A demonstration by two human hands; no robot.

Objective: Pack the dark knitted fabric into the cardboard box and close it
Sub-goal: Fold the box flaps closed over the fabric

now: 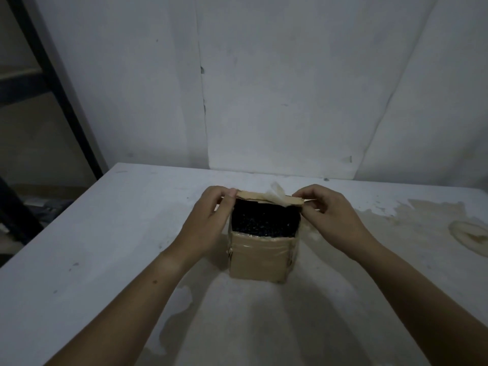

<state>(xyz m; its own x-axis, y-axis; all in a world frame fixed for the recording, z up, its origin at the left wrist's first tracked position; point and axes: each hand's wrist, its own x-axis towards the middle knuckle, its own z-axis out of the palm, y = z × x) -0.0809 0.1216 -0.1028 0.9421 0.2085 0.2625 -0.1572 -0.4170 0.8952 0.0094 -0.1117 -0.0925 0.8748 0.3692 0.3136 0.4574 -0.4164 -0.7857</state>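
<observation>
Dark knitted fabric (265, 220) filling the cardboard box (260, 260), left hand (211, 215) and right hand (330, 215) pinching the far flap (269, 198) at its ends

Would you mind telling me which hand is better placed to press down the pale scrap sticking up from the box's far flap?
Right: the right hand pinches the flap at the corner just beside the scrap; the left hand grips the farther corner.

The left forearm (148, 286) and the right forearm (412, 281) reach forward, angled toward each other. The left grip (211, 210) and the right grip (330, 210) each pinch one end of the flap (250, 195), fingers curled.
</observation>
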